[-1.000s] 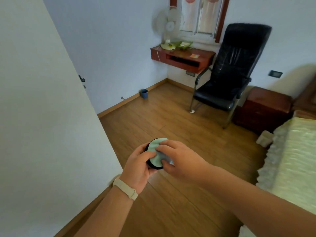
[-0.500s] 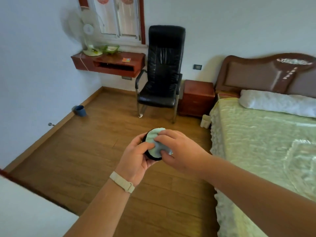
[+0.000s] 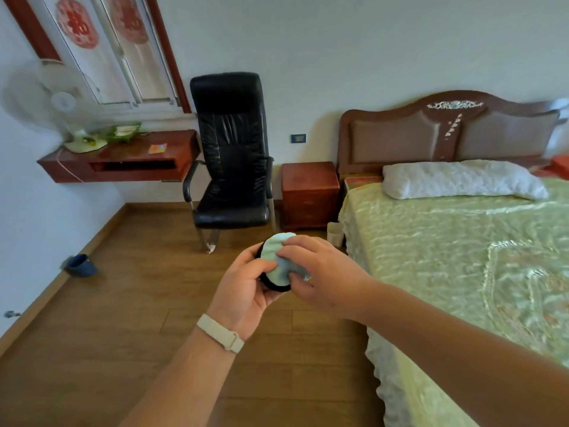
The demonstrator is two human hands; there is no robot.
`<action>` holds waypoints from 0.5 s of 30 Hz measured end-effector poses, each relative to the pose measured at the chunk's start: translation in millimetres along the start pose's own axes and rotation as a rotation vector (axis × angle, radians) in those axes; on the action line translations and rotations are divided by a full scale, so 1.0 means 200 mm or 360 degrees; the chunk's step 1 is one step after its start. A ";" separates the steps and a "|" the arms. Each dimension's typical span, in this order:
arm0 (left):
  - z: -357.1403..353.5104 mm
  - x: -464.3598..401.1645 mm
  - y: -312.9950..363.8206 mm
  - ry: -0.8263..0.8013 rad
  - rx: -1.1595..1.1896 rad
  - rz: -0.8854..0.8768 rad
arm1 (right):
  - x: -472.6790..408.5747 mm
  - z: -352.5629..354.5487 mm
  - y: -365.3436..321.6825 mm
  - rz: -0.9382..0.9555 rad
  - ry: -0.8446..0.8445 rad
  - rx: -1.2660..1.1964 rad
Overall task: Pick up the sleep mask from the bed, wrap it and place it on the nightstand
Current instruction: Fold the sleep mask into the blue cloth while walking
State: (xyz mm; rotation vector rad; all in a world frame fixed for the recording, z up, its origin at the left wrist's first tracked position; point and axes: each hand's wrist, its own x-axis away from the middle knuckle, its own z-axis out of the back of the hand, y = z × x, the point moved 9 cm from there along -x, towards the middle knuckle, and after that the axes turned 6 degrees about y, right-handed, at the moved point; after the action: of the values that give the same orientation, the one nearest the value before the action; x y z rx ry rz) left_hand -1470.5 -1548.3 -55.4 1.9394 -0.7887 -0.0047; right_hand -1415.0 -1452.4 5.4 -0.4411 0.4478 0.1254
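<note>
The sleep mask (image 3: 276, 262) is a pale mint pad with a black edge, rolled into a compact bundle. Both hands hold it in front of me over the wooden floor. My left hand (image 3: 243, 291) cups it from below and the left, a pale band on that wrist. My right hand (image 3: 320, 272) presses on it from the right, fingers curled over its top. The reddish wooden nightstand (image 3: 309, 192) stands beyond my hands, between the chair and the bed (image 3: 462, 257), which has a green cover.
A black leather chair (image 3: 231, 167) stands left of the nightstand. A wall-mounted wooden shelf (image 3: 123, 161) holds a white fan (image 3: 58, 103). A blue cup (image 3: 80, 265) lies on the floor by the left wall. A small pale bin (image 3: 335, 234) sits at the bed's corner.
My view has swung to the right, from the wall and door to the bed, headboard and nightstand. The hands keep the same hold on the rolled mask.
</note>
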 end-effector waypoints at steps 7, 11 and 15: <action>-0.24 -0.37 0.00 -0.0035 -0.0006 0.0054 | -0.19 0.09 0.37 0.0024 0.0015 0.0047; -0.30 -0.58 0.03 -0.0069 -0.0048 0.0065 | -0.29 0.08 0.55 -0.0024 0.0037 0.0038; -0.27 -0.82 0.06 -0.0061 -0.0021 0.0103 | -0.46 0.00 0.68 -0.0069 0.0015 0.0053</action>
State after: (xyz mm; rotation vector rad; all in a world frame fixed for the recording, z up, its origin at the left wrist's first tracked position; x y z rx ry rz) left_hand -1587.5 -1423.2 -71.8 1.9057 -0.8743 -0.0081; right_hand -1526.8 -1332.1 -6.8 -0.4182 0.4486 0.0740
